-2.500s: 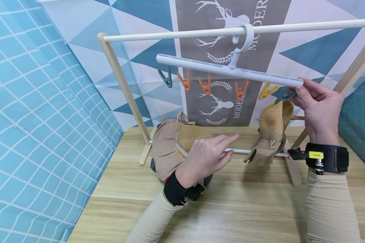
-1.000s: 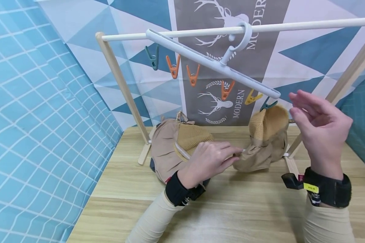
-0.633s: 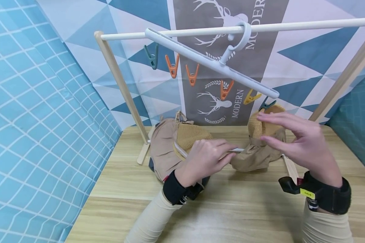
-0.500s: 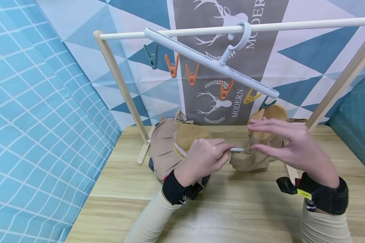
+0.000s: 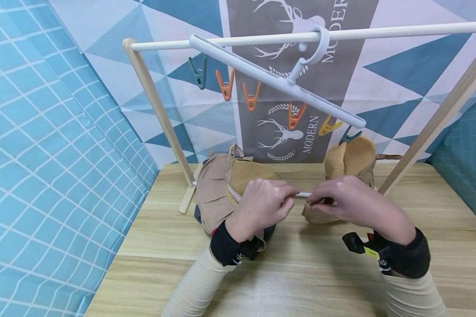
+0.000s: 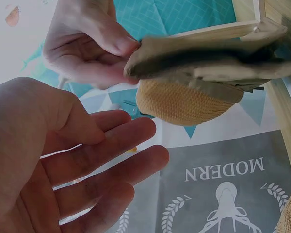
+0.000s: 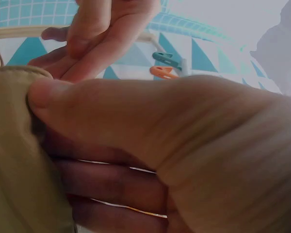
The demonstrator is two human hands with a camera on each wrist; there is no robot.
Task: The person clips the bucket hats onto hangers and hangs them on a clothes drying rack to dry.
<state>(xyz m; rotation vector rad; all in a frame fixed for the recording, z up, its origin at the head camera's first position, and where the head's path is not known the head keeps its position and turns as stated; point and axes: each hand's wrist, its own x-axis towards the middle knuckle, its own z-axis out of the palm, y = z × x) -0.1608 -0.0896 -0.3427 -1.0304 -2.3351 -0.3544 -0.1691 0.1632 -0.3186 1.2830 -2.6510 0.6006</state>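
A sun hat (image 5: 357, 156) with a straw crown and beige cloth brim hangs low from a teal clip (image 5: 350, 135) at the right end of the white hanger (image 5: 277, 81). My right hand (image 5: 353, 200) pinches the brim's edge between thumb and fingers; the cloth (image 7: 14, 150) fills the left of the right wrist view. Beside it, my left hand (image 5: 262, 202) holds nothing, its fingers (image 6: 116, 165) loosely bent and apart from the brim. Behind the left hand, another straw and beige hat (image 5: 216, 189) lies on the table, partly covered by that hand.
The hanger hooks over a white rail (image 5: 400, 31) and tilts down to the right. Several orange clips (image 5: 251, 97), a yellow clip (image 5: 329, 127) and another teal clip (image 5: 199, 72) hang along it. Wooden posts (image 5: 158, 110) hold up the rail above the wood-grain table (image 5: 150, 268).
My right hand let go of the hanger's right end, which dropped, tilting the hanger. It then came down and left to pinch the hanging hat's brim. My left hand shifted slightly left.
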